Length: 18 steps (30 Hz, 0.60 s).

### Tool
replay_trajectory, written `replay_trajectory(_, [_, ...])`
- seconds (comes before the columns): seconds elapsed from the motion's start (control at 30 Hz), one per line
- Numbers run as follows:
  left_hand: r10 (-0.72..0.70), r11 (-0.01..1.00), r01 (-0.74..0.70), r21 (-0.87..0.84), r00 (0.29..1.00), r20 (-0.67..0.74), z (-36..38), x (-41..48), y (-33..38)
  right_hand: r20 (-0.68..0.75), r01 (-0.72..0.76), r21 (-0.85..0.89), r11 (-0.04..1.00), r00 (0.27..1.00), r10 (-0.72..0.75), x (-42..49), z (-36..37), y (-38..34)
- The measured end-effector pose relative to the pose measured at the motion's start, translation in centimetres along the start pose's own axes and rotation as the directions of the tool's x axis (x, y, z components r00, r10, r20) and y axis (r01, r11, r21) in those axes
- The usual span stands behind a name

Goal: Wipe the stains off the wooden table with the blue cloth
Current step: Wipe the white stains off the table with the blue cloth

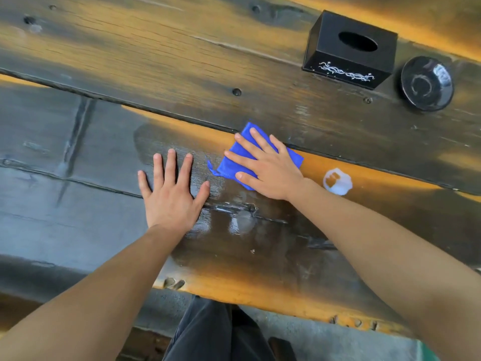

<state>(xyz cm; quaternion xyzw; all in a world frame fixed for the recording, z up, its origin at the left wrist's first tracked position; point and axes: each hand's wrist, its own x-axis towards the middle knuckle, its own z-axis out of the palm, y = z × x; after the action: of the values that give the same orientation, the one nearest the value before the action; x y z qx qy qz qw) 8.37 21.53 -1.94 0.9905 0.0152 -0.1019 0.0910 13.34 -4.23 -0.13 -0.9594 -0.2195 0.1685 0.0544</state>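
Observation:
The blue cloth point(229, 166) lies folded on the dark wooden table point(182, 63), near the middle. My right hand point(263, 165) presses flat on top of it, fingers spread, covering most of it. My left hand point(170, 191) rests flat on the bare wood just left of the cloth, fingers apart, holding nothing. A white stain point(337, 181) sits on the wood to the right of my right wrist. Wet, shiny streaks point(234, 220) show on the planks below both hands.
A black tissue box point(348, 50) stands at the back right, with a black saucer point(426, 83) beside it on the right. The table's near edge point(260, 295) runs across the bottom, with my dark trousers and the floor beyond it.

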Motion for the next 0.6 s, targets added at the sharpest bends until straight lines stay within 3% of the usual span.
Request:
replay_trajectory(0.2, [-0.005,1.000,0.005,-0.004,1.000,0.007,-0.1,-0.2,0.1,0.048,-0.029,0.031,0.999,0.998,0.027,-7.4,2.6,-2.4])
replay_trajectory(0.6, [-0.004,1.000,0.004,-0.018,1.000,0.024,-0.5,-0.3,0.2,-0.030,0.010,0.077,0.997,1.000,-0.007,-17.4,8.5,-11.4])
